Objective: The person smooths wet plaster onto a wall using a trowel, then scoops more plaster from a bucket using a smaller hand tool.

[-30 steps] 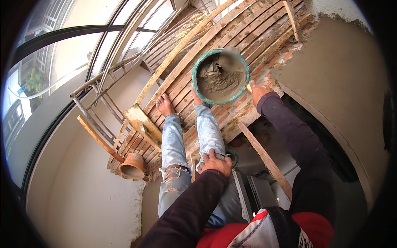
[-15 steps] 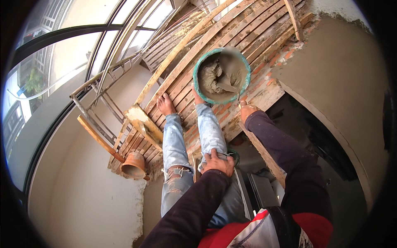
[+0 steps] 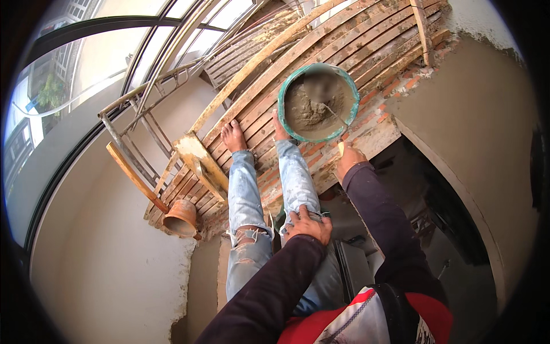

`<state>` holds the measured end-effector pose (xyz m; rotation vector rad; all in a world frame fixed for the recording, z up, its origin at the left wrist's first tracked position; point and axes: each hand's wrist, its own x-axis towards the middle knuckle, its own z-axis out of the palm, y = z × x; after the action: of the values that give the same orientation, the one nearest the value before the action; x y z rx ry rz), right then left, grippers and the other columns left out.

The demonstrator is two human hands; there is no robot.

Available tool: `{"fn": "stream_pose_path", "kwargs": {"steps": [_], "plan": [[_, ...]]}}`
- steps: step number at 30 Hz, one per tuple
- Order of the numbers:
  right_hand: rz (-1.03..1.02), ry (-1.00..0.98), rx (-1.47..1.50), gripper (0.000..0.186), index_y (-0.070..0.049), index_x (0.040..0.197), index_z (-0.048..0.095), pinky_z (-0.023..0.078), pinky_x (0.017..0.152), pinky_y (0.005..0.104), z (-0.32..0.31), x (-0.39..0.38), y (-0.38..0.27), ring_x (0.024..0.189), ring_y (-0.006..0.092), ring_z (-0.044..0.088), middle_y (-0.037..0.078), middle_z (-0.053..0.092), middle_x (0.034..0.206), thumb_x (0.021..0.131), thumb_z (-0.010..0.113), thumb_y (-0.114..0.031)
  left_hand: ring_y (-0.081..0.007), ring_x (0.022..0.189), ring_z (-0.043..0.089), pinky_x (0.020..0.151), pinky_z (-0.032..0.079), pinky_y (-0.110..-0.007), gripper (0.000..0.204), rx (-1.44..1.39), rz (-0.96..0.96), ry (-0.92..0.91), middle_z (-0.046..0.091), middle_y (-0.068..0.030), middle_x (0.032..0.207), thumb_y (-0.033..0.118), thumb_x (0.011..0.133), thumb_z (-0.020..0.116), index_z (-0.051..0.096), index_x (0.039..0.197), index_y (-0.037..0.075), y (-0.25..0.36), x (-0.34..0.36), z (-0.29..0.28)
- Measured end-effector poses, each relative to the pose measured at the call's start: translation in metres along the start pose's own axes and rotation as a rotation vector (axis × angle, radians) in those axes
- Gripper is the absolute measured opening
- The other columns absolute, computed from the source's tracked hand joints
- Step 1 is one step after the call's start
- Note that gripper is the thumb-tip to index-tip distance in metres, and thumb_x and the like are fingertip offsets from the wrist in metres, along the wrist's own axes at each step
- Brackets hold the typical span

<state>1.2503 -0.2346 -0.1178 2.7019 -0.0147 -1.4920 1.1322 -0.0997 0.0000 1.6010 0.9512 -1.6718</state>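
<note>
My right hand (image 3: pixel 352 159) is closed round the handle of a trowel (image 3: pixel 341 149), just below a round green-rimmed bucket (image 3: pixel 281 109). The trowel's thin neck crosses the rim, and its blade dips into the wet grey mortar (image 3: pixel 303 113), which hides most of it. A blurred patch covers part of the mortar near the far rim. Resting on the right knee of my torn, light-blue jeans (image 3: pixel 298 178), my left hand (image 3: pixel 309 227) has its fingers laid out over the cloth and holds nothing.
My bare feet (image 3: pixel 233 136) stand on a plank platform (image 3: pixel 258 123), beside the bucket. A wooden block (image 3: pixel 201 166) and an orange-brown pail (image 3: pixel 181 218) are to the left, near a metal frame (image 3: pixel 140 123). At right, a dark opening (image 3: pixel 435 195) lies under a plastered wall (image 3: pixel 464 109).
The trowel blade, earlier lying flat and visible on the mortar, is now sunk and turned in it. The mortar is spread differently. My left hand stays on the knee; the view has shifted slightly.
</note>
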Motion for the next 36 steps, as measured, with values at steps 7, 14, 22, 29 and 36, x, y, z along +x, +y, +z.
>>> {"fn": "stream_pose_path", "kwargs": {"steps": [7, 14, 22, 29, 36], "plan": [[0.293, -0.301, 0.262, 0.013, 0.0, 0.094, 0.055, 0.051, 0.057, 0.0435, 0.009, 0.134, 0.024, 0.066, 0.0288, 0.064, 0.017, 0.063, 0.081, 0.083, 0.057, -0.006, -0.0495, 0.131, 0.037, 0.108, 0.029, -0.054, 0.079, -0.022, 0.103, -0.01, 0.032, -0.0231, 0.147, 0.049, 0.077, 0.055, 0.032, 0.144, 0.011, 0.021, -0.018, 0.006], [0.056, -0.029, -0.119, 0.05, -0.003, 0.127, 0.047, 0.052, 0.083, 0.046, -0.002, -0.044, -0.029, 0.098, 0.0365, 0.064, 0.024, 0.064, 0.105, 0.083, 0.067, -0.015, -0.0506, 0.132, 0.033, 0.108, 0.028, -0.056, 0.079, -0.096, 0.092, 0.016, 0.032, -0.023, 0.146, 0.049, 0.077, 0.055, 0.035, 0.143, 0.01, -0.022, -0.035, -0.019], [-0.219, -0.63, -1.334, 0.048, -0.012, 0.119, 0.064, 0.052, 0.091, 0.0351, 0.115, 0.092, -0.068, 0.112, 0.0242, 0.061, 0.009, 0.067, 0.115, 0.085, 0.064, -0.046, -0.0479, 0.127, 0.039, 0.106, 0.03, -0.055, 0.073, -0.259, 0.236, -0.114, 0.038, -0.0223, 0.141, 0.046, 0.08, 0.057, 0.039, 0.14, 0.011, -0.146, -0.015, -0.041], [0.056, 0.059, -0.368, 0.047, 0.001, 0.113, 0.053, 0.049, 0.085, 0.0459, 0.127, -0.094, -0.128, 0.101, 0.0438, 0.059, 0.029, 0.061, 0.103, 0.07, 0.068, -0.008, -0.0375, 0.115, 0.057, 0.1, 0.04, -0.047, 0.063, -0.782, 0.314, -0.065, 0.058, -0.0209, 0.125, 0.044, 0.081, 0.061, 0.049, 0.135, 0.011, -0.343, 0.071, -0.05], [0.173, 0.054, -0.532, 0.043, -0.001, 0.11, 0.06, 0.051, 0.08, 0.0456, 0.203, 0.008, -0.122, 0.093, 0.0388, 0.065, 0.023, 0.066, 0.096, 0.07, 0.072, -0.01, -0.0186, 0.074, 0.064, 0.069, 0.052, -0.033, 0.037, -1.291, -0.054, 0.683, 0.066, -0.0102, 0.09, 0.025, 0.082, 0.07, 0.061, 0.111, 0.003, -0.678, 0.314, -0.038]]}}
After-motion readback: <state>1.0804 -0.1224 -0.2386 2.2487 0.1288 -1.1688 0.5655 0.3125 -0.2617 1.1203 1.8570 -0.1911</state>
